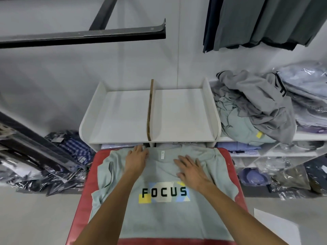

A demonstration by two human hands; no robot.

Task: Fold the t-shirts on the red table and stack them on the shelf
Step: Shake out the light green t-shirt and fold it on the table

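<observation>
A pale green t-shirt (164, 218) with the word FOCUS printed on its chest lies face up on the red table (83, 202), collar towards the shelf. My left hand (136, 160) rests on the shirt at the left side of the collar, fingers bent over the fabric edge. My right hand (190, 169) lies flat with spread fingers on the right chest, just above the print. The white shelf (123, 114) stands right behind the table, with a wooden divider (150, 110) splitting it into two bare compartments.
A heap of loose grey and green garments (251, 110) lies on the shelving to the right. Bagged shirts (70, 149) lie on the floor at the left and under the shelf. Dark clothes (265, 22) hang top right; a black rail (83, 36) crosses top left.
</observation>
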